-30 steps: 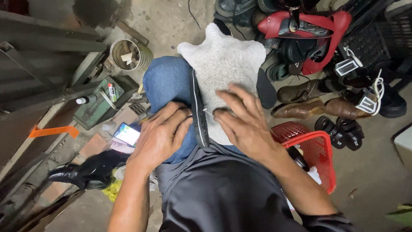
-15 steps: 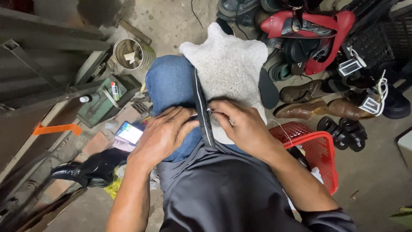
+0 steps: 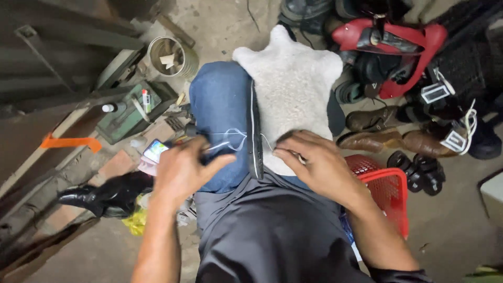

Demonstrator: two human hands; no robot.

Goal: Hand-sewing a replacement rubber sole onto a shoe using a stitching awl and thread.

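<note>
Lower centre of frame: my lap, dark apron [image 3: 272, 236] over jeans [image 3: 220, 115]. My left hand [image 3: 181, 170], centre-left, fingers pinched narrow on sthg small & dark at the thumb tip, can't tell what; a thin white thread [image 3: 230, 139] loops from there across the jeans to the shoe sole. My right hand [image 3: 314, 162], centre-right, lies flat w/ fingers spread, pressing on the pale fleece piece [image 3: 293, 89] near its lower edge, holding nothing I can see. Btwn the hands: black shoe sole [image 3: 255, 136] standing on edge, wedged btwn my knees, running up the middle of the frame, fleece touching its right side.

Lower left: black shiny shoe [image 3: 99, 196] on the floor, yellow scrap beside it. Phone [image 3: 155, 150] w/ lit screen just left of my left hand. Red plastic basket [image 3: 390, 191] at right, by my right forearm.

Further up: green box [image 3: 126, 112] w/ small bottles at left, metal can [image 3: 167, 57] above it. Upper right: brown shoes [image 3: 387, 139], black sandals, red heels [image 3: 387, 39] in a pile
</note>
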